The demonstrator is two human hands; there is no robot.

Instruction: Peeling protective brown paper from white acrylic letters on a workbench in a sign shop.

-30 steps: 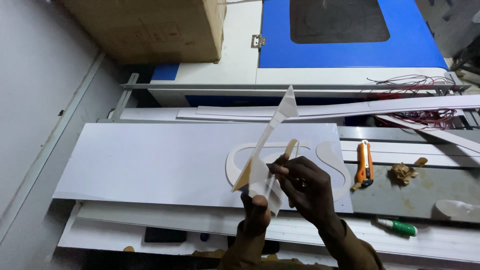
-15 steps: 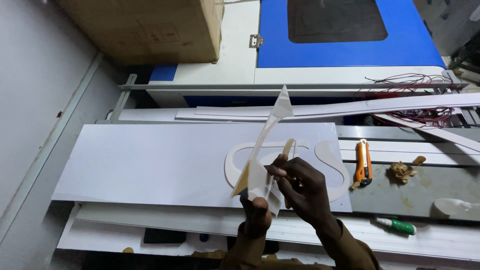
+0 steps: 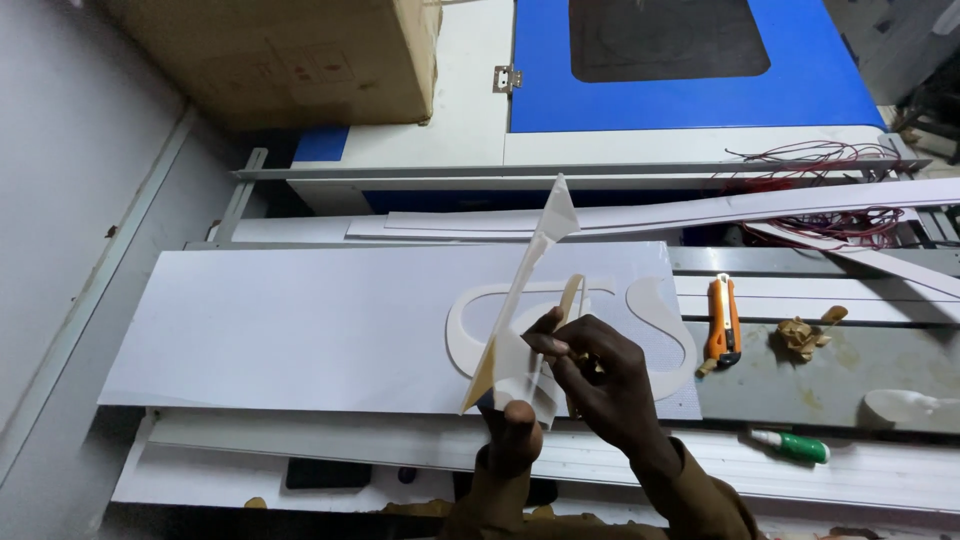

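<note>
Barely anything moved: we keep film strip (image 3: pixel 530 290) raised above white sheet (image 3: pixel 300 330), tip slightly shifted. Right hand (image 3: pixel 600 385) pinches peeled backing; left hand (image 3: pixel 512 435) pinches strip's lower end. Knife (image 3: pixel 722 320) untouched. Peeling seems unfinished.

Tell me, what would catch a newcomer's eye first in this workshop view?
Most likely the long white cut-out piece held up in the middle, pinched between the left hand and the right hand above a wide white sheet. Behind it sits a big machine with a bright blue lid, and to the right an orange utility knife lies on the bench.
</note>
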